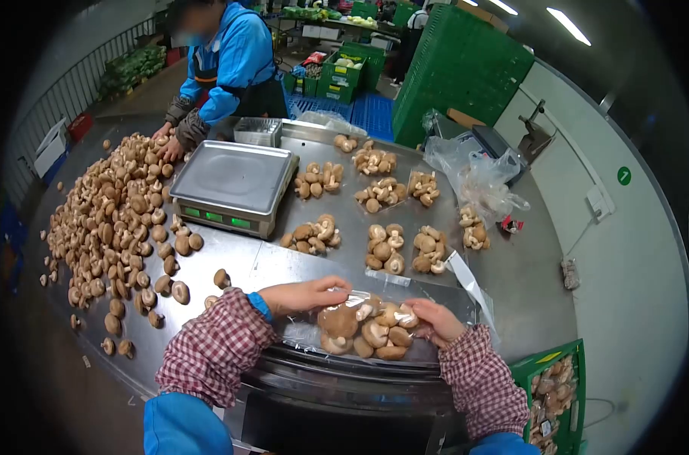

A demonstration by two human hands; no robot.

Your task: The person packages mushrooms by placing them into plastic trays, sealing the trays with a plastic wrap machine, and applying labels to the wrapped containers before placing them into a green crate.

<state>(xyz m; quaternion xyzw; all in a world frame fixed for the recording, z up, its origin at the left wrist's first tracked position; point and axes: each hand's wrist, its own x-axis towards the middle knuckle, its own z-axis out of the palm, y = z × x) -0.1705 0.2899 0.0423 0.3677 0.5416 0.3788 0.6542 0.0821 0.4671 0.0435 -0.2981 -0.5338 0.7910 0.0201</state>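
Note:
In front of me lies a pack of shiitake mushrooms under clear plastic film, at the front edge of the steel table. My left hand has the film at the pack's upper left, thumb and fingers closed on it. At the pack's right side, my right hand grips the film with curled fingers. Whether a tray lies beneath the mushrooms is hard to see. Just beyond stand several mushroom portions, the nearest being one group and another.
A big heap of loose mushrooms covers the left side. Behind my left hand stands a weighing scale. Across the table a co-worker in blue reaches into the heap. Plastic bags lie far right; a green crate of packs stands below right.

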